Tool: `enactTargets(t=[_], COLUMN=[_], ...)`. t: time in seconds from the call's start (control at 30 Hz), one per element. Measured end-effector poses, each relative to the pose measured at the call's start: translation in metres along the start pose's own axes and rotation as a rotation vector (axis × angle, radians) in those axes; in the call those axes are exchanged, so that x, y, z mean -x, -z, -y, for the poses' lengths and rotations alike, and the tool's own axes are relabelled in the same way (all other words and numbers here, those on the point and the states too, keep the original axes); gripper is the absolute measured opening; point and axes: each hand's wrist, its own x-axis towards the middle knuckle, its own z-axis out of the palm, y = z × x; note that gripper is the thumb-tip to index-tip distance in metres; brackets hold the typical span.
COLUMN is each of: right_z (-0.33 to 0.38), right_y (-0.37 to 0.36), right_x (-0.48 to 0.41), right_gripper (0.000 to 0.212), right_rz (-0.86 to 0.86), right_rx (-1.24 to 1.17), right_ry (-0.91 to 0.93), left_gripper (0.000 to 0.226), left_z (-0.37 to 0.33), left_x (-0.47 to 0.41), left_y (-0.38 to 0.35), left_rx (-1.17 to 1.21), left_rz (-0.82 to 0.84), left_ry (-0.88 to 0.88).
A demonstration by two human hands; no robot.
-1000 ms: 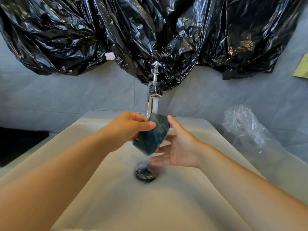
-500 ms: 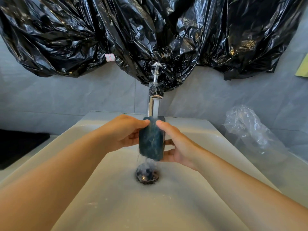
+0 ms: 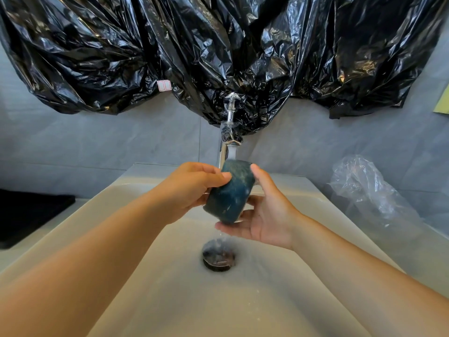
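Blue-green cup [image 3: 229, 192] tilts under the running tap [image 3: 228, 152], pinched by the left hand [image 3: 192, 188] and cradled in the right hand [image 3: 264, 215] above the basin [image 3: 170, 300]; rinsing appears underway, unfinished.

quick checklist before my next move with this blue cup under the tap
1. Left hand grips blue cup: ok.
2. Right hand cradles it from below, thumb on its side: ok.
3. Cup under the stream from the tap: ok.
4. Sink not pooling round the drain: ok.
5. Inside of cup clean: cannot tell.
6. Clear plastic bag away from the water: ok.
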Motion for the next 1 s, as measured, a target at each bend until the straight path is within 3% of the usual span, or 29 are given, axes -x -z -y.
enactTargets(t=[0.17, 0.3, 0.37, 0.5, 0.63, 0.73, 0.87, 1.0], right_z=[-0.0027, -0.0056, -0.006, -0.0046, -0.0033, -0.0059, -0.0036, -0.0042], right_y=[0.0024, 0.0039, 0.0038, 0.0038, 0.005, 0.0057, 0.0057, 0.0097], right_x=[-0.003, -0.0082, -0.009, -0.0058, -0.0059, -0.007, -0.0068, -0.0098], right_gripper=[0.053, 0.087, 0.089, 0.07, 0.09, 0.082, 0.067, 0.101], right_rz=[-0.084, -0.079, -0.048, 0.034, 0.051, 0.061, -0.05, -0.061], right_rx=[0.405, 0.547, 0.509, 0.372, 0.125, 0.049, 0.36, 0.59], right_ry=[0.215, 0.285, 0.282, 0.178, -0.054, -0.007, 0.137, 0.31], left_gripper=[0.02, 0.03, 0.025, 0.022, 0.022, 0.022, 0.024, 0.021], left_z=[-0.0004, 0.0014, 0.0006, 0.001, 0.0016, -0.0002, -0.0016, 0.0002], left_x=[-0.0027, -0.0029, -0.0019, -0.0025, -0.0024, -0.0032, -0.0015, 0.0007], left_y=[0.0027, 0.0065, 0.0057, 0.0031, 0.0004, 0.0012, 0.0022, 0.0032], left_rx=[-0.004, 0.04, 0.053, 0.058, 0.051, 0.047, 0.09, 0.145], left_rz=[-0.042, -0.093, -0.092, -0.083, -0.061, -0.032, -0.001, -0.022], left_ry=[0.025, 0.074, 0.072, 0.016, 0.016, 0.066, 0.131, 0.174])
